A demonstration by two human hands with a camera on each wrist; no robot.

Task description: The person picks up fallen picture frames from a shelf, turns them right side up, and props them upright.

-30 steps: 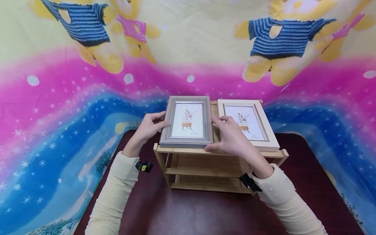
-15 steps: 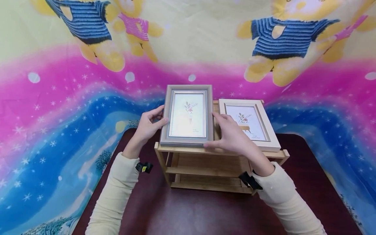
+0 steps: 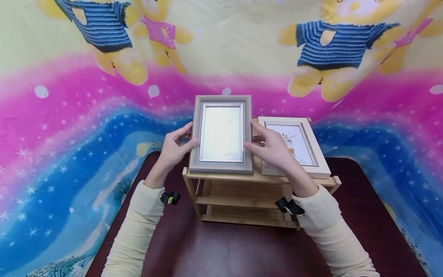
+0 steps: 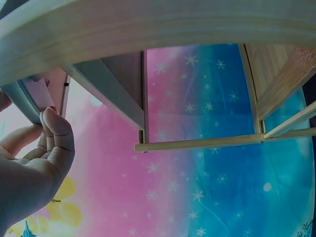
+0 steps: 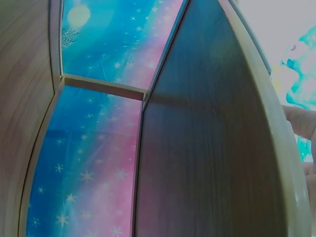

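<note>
A grey picture frame is tilted up above the left part of a wooden rack's top, its far end raised and its near edge low by the front rail. Glare washes out most of its picture. My left hand grips the left side, thumb at the front face; the left wrist view shows these fingers pinching the frame's edge. On the right side my right hand holds the frame between thumb and fingers. Only a bit of that hand shows in the right wrist view, mostly behind the rack.
A cream picture frame with a plant print lies flat on the rack's right half, partly behind my right hand. The wooden rack has lower shelves and stands on a dark red table. A patterned cloth hangs behind.
The grey picture frame has gone from lying nearly flat to tilted, its far end rising. My right hand has shifted from its lower right corner up along its right side.
</note>
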